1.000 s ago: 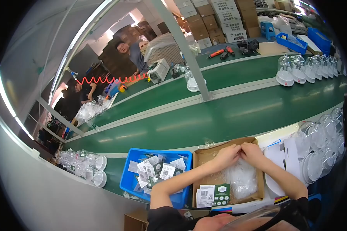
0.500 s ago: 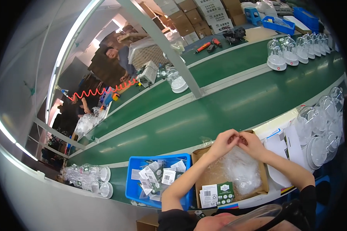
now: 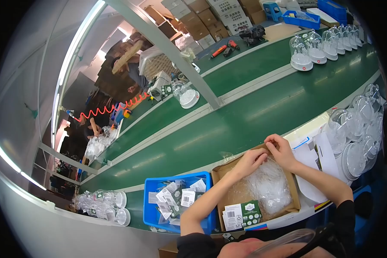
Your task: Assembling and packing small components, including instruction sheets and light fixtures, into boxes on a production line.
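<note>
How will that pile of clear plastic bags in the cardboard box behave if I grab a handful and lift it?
The clear plastic bags look thin and crumpled, so they would probably hang limp and weigh little. Their glossy film suggests single bags may slip loose from a handful. The left hand and right hand pinch one piece at the cardboard box edge, hinting that fingertips suffice.
</note>
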Demonstrator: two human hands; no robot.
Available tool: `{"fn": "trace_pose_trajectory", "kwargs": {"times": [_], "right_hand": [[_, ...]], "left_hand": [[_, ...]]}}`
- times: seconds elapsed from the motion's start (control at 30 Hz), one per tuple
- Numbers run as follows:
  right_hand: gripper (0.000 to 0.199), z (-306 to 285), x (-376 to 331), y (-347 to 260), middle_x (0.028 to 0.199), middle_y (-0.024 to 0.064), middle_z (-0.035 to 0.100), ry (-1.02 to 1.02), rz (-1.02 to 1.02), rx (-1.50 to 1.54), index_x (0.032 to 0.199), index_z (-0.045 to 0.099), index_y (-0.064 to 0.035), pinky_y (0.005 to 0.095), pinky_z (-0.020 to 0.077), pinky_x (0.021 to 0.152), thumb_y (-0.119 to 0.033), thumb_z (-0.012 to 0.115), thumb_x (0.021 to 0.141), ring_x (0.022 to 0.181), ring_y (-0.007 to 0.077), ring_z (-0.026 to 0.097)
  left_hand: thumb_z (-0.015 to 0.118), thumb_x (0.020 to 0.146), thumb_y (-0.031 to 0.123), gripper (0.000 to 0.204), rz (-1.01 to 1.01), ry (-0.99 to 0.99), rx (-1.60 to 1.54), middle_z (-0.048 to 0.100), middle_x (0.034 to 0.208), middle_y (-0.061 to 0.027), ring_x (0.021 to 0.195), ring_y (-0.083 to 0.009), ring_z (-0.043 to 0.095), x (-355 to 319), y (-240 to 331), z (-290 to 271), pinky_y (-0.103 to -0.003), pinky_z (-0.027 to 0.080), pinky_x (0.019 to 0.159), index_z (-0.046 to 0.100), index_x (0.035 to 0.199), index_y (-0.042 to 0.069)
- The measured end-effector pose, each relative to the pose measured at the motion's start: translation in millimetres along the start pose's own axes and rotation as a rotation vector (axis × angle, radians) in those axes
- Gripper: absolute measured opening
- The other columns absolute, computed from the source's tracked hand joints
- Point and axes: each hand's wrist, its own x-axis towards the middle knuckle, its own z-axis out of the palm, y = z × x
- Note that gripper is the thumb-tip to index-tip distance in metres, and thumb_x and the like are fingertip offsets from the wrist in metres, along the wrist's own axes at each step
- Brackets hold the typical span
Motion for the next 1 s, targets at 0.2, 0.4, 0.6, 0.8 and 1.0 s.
{"fn": "trace_pose_trajectory", "kwargs": {"times": [0.2, 0.4, 0.6, 0.8, 1.0], "right_hand": [[0.009, 6.2, 1.7, -5.3, 0.081, 0.0015, 0.058, 0.066, 0.002, 0.065, 0.098, 0.057, -0.0005, 0.0226, 0.045, 0.066, -0.008, 0.056, 0.093, 0.073, 0.0079, 0.054], [0.01, 3.8, 3.9, -0.4, 0.079, 0.0, 0.055, 0.163, 0.108, 0.296, 0.101, 0.056, -0.0025, 0.0206, 0.0433, 0.063, -0.01, 0.053, 0.095, 0.07, 0.0053, 0.051], [0.015, -0.9, -5.5, -1.1, 0.079, 0.0027, 0.06, -0.09, 0.094, 0.161, 0.104, 0.057, -0.0005, 0.0231, 0.047, 0.066, -0.01, 0.055, 0.093, 0.073, 0.0077, 0.056], [0.015, 0.1, -7.0, -3.5, 0.076, 0.0081, 0.065, -0.117, -0.039, -0.067, 0.093, 0.064, -0.0003, 0.0277, 0.0475, 0.063, -0.014, 0.063, 0.087, 0.069, 0.0142, 0.06], [0.017, 22.5, 11.4, -4.4, 0.082, 0.0058, 0.067, -0.134, 0.116, 0.129, 0.096, 0.066, 0.0026, 0.0239, 0.0509, 0.067, -0.012, 0.058, 0.093, 0.073, 0.0103, 0.062]], "left_hand": [[0.055, 0.093, 0.01, 0.014, -0.029, 0.024, 0.042, 0.063, 0.073, -0.0078, 0.063, -0.0132, 0.059, -5.6, -1.7, -0.9, -0.027, 0.048, 0.059, 0.06, 0.096, -0.002], [0.059, 0.091, 0.006, 0.009, -0.013, 0.144, 0.102, 0.061, 0.07, -0.0051, 0.061, -0.0078, 0.055, -2.8, -6.3, -5.4, -0.024, 0.046, 0.056, 0.062, 0.094, -0.002], [0.063, 0.088, 0.006, 0.009, -0.019, 0.259, 0.072, 0.061, 0.071, -0.0068, 0.062, -0.0094, 0.054, -2.3, -5.3, -2.4, -0.024, 0.045, 0.057, 0.064, 0.092, -0.002], [0.063, 0.088, 0.005, 0.01, -0.003, 0.232, 0.114, 0.062, 0.072, -0.0081, 0.062, -0.0115, 0.055, 0.1, -10.2, -4.9, -0.025, 0.046, 0.057, 0.065, 0.093, -0.003], [0.063, 0.087, 0.01, 0.024, 0.026, 0.356, 0.249, 0.062, 0.093, -0.0166, 0.082, -0.0287, 0.061, -16.7, 1.4, -31.9, -0.035, 0.049, 0.073, 0.059, 0.107, -0.003]]}}
